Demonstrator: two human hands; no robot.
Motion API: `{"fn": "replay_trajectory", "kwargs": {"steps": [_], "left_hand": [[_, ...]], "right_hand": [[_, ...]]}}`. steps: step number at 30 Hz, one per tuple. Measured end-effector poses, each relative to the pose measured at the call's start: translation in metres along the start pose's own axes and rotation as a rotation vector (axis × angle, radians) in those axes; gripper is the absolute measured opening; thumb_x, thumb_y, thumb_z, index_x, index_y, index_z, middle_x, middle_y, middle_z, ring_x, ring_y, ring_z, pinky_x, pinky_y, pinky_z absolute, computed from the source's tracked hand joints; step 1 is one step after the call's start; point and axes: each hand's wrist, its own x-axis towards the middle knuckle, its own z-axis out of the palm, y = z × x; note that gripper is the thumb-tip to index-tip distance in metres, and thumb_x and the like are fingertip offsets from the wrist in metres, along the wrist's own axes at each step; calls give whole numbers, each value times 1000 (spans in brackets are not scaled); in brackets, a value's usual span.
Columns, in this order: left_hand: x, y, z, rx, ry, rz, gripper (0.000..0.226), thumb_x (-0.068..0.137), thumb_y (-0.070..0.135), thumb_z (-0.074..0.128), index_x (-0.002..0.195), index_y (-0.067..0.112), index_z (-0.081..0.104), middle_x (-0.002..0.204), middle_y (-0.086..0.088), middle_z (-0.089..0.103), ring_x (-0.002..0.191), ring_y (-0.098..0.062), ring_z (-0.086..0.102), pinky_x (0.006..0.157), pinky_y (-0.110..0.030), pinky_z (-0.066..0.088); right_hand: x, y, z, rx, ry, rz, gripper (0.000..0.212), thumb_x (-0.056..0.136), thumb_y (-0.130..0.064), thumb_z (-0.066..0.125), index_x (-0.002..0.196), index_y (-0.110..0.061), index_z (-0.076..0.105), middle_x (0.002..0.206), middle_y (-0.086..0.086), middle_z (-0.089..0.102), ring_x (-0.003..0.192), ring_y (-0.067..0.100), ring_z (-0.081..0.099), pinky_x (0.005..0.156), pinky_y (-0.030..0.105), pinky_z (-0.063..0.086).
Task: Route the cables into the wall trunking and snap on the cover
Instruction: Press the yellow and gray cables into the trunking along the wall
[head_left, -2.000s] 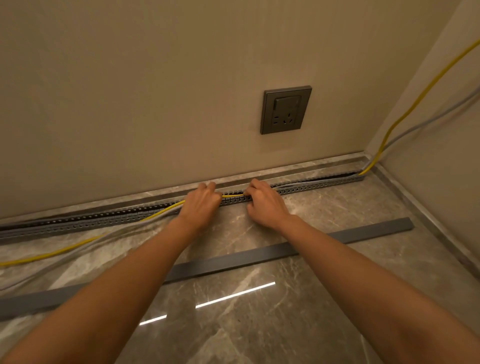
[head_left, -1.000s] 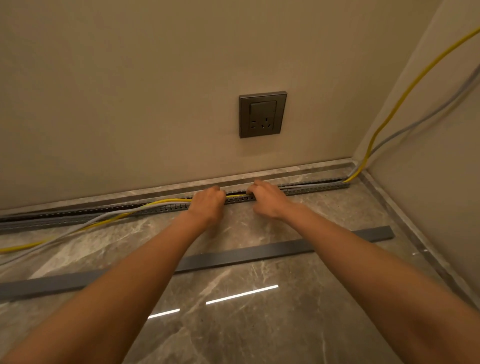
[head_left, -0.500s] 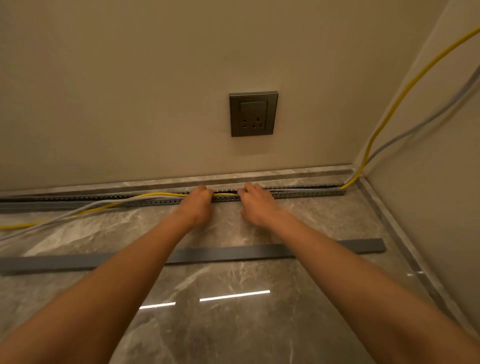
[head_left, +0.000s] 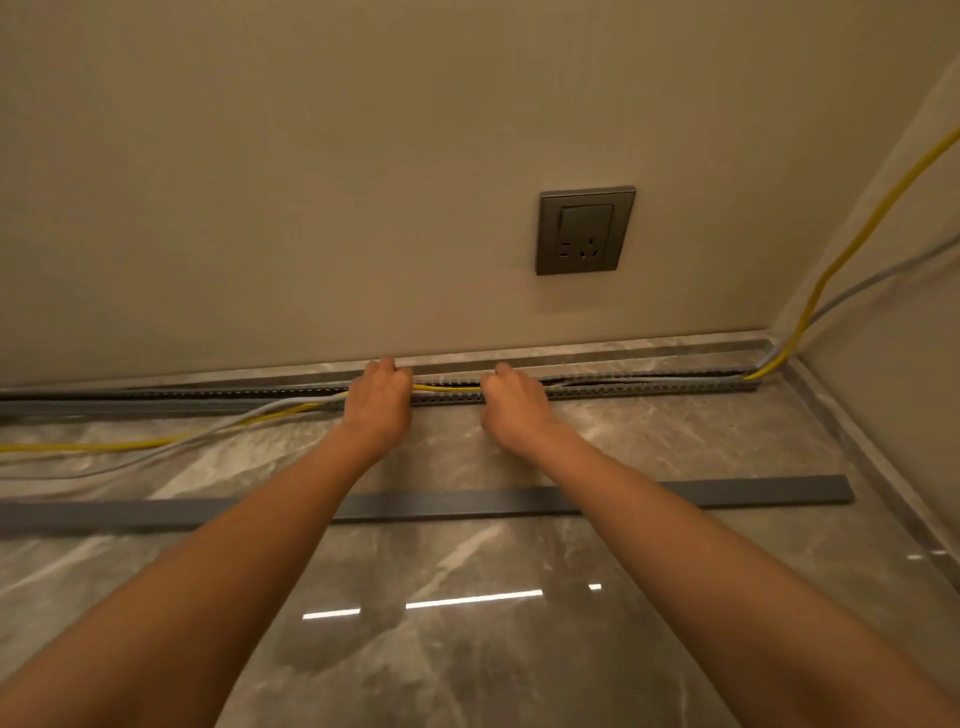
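Observation:
A grey slotted trunking (head_left: 649, 387) runs along the foot of the wall. A yellow cable (head_left: 447, 387) and a grey cable (head_left: 275, 410) lie inside it from the right corner to my hands, then spill out over the floor to the left. My left hand (head_left: 379, 402) and my right hand (head_left: 511, 405) rest side by side on the trunking, fingers curled over the cables and pressing them in. The long grey cover strip (head_left: 727, 491) lies flat on the floor behind my wrists, parallel to the trunking.
A dark wall socket (head_left: 585, 230) sits above the trunking to the right. Both cables climb the side wall (head_left: 883, 364) at the right corner. The floor (head_left: 467, 649) is glossy marble tile with a skirting strip along the wall.
My view and both hands have shifted left along the trunking. More of the cables lies inside the channel to the right of my hands.

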Motion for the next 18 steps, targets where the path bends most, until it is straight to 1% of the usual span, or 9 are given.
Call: {"fn": "replay_trajectory", "kwargs": {"steps": [5, 9, 11, 14, 18], "left_hand": [[-8, -70, 2, 21, -22, -34, 33, 91, -3, 46, 124, -1, 48, 129, -21, 47, 121, -36, 44, 97, -44, 43], [-10, -113, 8, 47, -50, 8, 36, 91, -2, 45, 127, 1, 46, 130, -21, 46, 121, -37, 45, 97, -44, 43], [-9, -134, 11, 66, -50, 53, 37, 92, -1, 43, 129, 2, 44, 131, -20, 47, 121, -37, 45, 96, -44, 43], [-8, -144, 13, 106, -30, 127, 39, 92, 0, 41, 131, 5, 42, 132, -18, 47, 122, -35, 45, 95, -42, 42], [-5, -166, 15, 152, 4, 275, 34, 93, 2, 39, 127, 5, 44, 129, -17, 50, 120, -33, 48, 91, -41, 44]], "right_hand": [[10, -66, 15, 49, 36, -51, 37, 89, 1, 47, 126, 0, 52, 132, 19, 48, 122, 36, 48, 103, 42, 39], [20, -105, 27, 80, 47, -89, 40, 87, 5, 47, 126, -1, 54, 130, 18, 52, 121, 36, 51, 102, 41, 41], [24, -124, 35, 90, 49, -64, 41, 87, 5, 47, 127, -1, 53, 131, 17, 54, 122, 34, 51, 105, 42, 42], [27, -129, 43, 78, 84, -24, 44, 85, 5, 48, 129, -3, 53, 131, 16, 55, 123, 33, 51, 106, 41, 41], [27, -147, 48, 54, 96, 58, 47, 87, 5, 48, 134, -3, 48, 139, 15, 49, 131, 30, 42, 113, 41, 35]]}}
